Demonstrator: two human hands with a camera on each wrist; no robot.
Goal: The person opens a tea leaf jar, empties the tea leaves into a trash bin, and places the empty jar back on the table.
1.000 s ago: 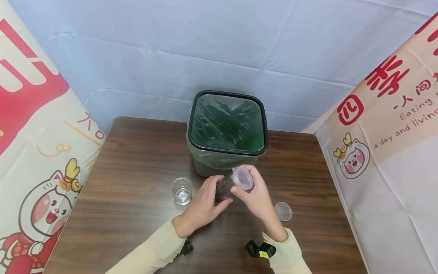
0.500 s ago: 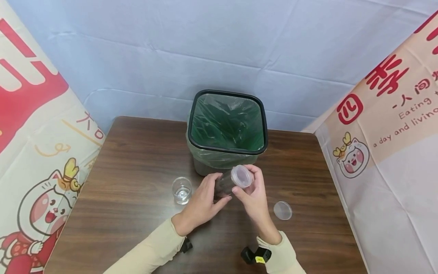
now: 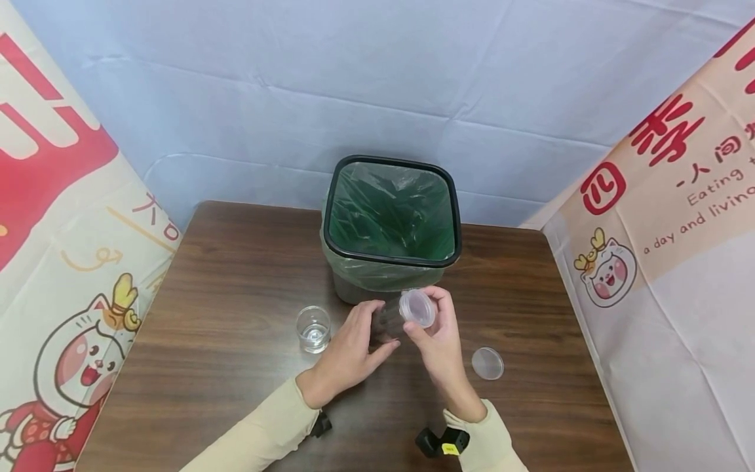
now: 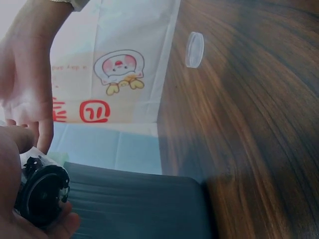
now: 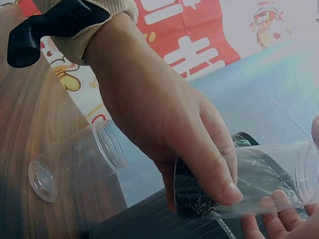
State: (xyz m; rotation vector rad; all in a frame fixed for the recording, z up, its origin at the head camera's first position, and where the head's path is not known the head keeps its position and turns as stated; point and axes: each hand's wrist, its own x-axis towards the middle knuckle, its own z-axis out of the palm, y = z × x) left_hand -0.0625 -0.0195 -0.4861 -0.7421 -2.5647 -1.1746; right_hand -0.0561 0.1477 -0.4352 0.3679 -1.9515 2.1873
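Note:
A clear plastic jar point(image 5: 254, 174) with dark, flaky contents at its base is between both hands, in front of the bin. My left hand point(image 3: 348, 351) grips the dark base end; that end point(image 4: 46, 196) shows close up in the left wrist view. At the pale round end, my right hand point(image 3: 438, 334) holds the jar between thumb and fingers. The jar lies tilted, with its pale end toward the right and up. Left of the left hand stands another clear jar point(image 3: 313, 330), without a lid. A clear round lid point(image 3: 487, 363) rests on the table to the right.
A bin point(image 3: 348, 288) with a black rim and a green liner stands at the back middle of the brown wooden table point(image 3: 236, 275). Behind it hangs a pale blue cloth point(image 3: 283, 98). Printed cloths flank the table on both sides.
The right wrist has shifted slightly left and toward the body, and the right hand has turned a little at the jar's pale end. The left hand keeps its place on the base.

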